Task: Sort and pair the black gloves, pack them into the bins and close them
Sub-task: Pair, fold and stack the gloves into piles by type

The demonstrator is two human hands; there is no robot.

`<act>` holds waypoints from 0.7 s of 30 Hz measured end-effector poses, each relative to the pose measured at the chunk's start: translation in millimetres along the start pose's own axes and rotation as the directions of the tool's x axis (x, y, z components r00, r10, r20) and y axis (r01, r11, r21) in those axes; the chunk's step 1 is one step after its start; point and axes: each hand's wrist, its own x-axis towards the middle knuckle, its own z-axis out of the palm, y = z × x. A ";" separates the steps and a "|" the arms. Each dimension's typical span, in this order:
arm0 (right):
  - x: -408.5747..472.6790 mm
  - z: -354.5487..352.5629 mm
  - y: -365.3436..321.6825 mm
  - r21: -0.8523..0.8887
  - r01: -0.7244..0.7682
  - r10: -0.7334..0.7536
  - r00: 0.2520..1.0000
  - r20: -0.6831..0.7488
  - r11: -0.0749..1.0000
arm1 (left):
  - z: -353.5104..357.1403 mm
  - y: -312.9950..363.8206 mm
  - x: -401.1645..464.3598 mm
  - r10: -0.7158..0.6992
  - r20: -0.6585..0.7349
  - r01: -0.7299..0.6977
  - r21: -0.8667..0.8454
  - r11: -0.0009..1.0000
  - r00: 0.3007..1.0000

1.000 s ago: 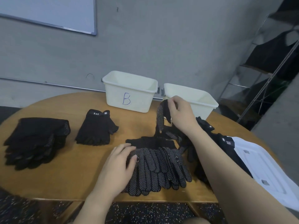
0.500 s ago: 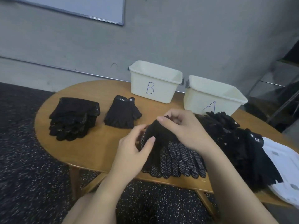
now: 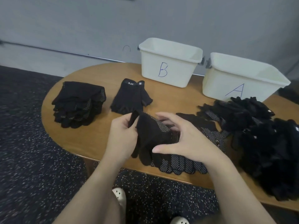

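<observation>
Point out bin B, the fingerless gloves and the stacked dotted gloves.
bin B (image 3: 168, 75): head view, front wall by the letter.
fingerless gloves (image 3: 131, 99): head view, middle of the palm.
stacked dotted gloves (image 3: 79, 102): head view, top of the pile.

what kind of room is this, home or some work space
Probably a plain workroom or sorting station, not a home: a bare grey wall, dark speckled floor, and a round wooden table with white plastic bins hand-lettered B and A beside stacked black gloves.
</observation>
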 end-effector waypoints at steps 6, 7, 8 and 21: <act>9.8 6.3 -1.1 0.011 0.047 -0.046 0.992 -0.117 0.999 | -1.1 -2.5 -4.6 -0.008 -0.024 0.008 0.005 1.000 1.000; 10.5 6.9 -3.0 0.044 0.076 -0.068 0.985 -0.157 0.996 | -1.1 -2.7 -5.7 -0.003 -0.026 0.003 0.026 1.000 1.000; 11.7 7.5 -3.3 0.068 0.101 -0.085 0.974 -0.209 0.993 | -0.6 -2.4 -6.9 0.002 -0.033 -0.001 0.039 0.999 0.999; 17.5 -5.6 0.6 0.435 0.179 0.035 0.897 -0.440 0.882 | 4.5 5.4 -13.6 0.093 -0.230 -0.085 0.044 0.995 0.969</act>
